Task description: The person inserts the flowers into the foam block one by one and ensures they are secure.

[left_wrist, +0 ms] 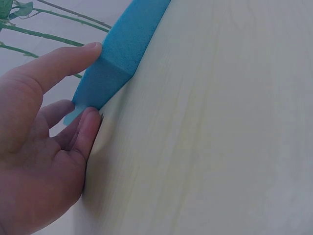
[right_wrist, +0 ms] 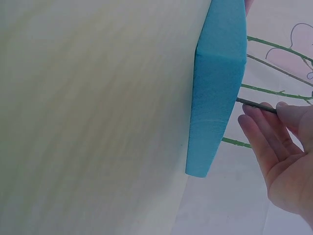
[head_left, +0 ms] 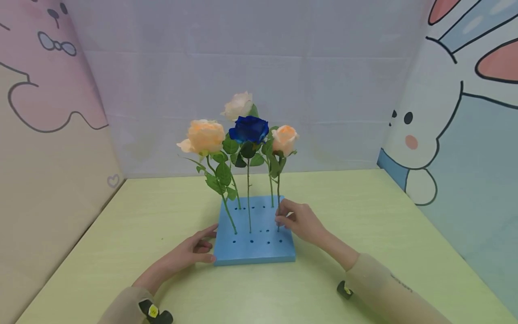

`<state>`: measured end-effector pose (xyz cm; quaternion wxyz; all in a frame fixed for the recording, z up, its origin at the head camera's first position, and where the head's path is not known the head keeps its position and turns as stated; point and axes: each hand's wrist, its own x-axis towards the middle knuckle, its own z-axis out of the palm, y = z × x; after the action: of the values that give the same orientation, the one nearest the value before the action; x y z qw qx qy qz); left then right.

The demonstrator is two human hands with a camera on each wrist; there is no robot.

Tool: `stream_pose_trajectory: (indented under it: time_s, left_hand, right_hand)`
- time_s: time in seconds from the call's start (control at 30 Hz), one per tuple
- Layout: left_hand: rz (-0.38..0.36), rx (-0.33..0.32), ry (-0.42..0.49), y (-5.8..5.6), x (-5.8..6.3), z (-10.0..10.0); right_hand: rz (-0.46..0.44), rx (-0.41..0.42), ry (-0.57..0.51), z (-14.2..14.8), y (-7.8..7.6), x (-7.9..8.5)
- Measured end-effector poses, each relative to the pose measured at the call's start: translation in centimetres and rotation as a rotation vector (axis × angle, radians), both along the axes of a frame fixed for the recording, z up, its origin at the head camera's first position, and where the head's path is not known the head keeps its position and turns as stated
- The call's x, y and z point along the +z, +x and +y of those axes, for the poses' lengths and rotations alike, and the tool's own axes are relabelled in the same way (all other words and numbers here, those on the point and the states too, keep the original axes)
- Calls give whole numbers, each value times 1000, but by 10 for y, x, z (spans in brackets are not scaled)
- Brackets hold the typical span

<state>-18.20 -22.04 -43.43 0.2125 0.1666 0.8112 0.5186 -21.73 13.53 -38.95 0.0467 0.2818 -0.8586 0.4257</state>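
Note:
A blue foam board with several small holes stands on the table, artificial roses rising from it. My right hand pinches the dark stem of the peach rose on the right, low down near the board. In the right wrist view that stem runs from thumb and fingertips to the board. My left hand rests against the board's left side, thumb at the front corner; the left wrist view shows the thumb touching its edge. A blue rose stands in the middle, a larger peach rose to the left.
Behind the blue rose is a white rose. Another green stem rises at the back right, its bloom hidden. The pale wood-grain table meets a plain back wall and cartoon-printed side walls.

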Motion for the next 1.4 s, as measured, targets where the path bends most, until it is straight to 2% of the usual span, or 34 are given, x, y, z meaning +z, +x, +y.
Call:
stream_pose_trajectory:
  time_s: [0.87,1.13,1.4]
  left_hand:
    - [-6,8,-8,-1,1,1]
    - [-3,3,-13,-2,0,2]
    - [-1,10,-31,-1,0,4]
  right_hand:
    - [-10,7,15,1,-1,2]
    - [-71,28,-5,4,-1,3]
    - [-48,22,50,9,1,6]
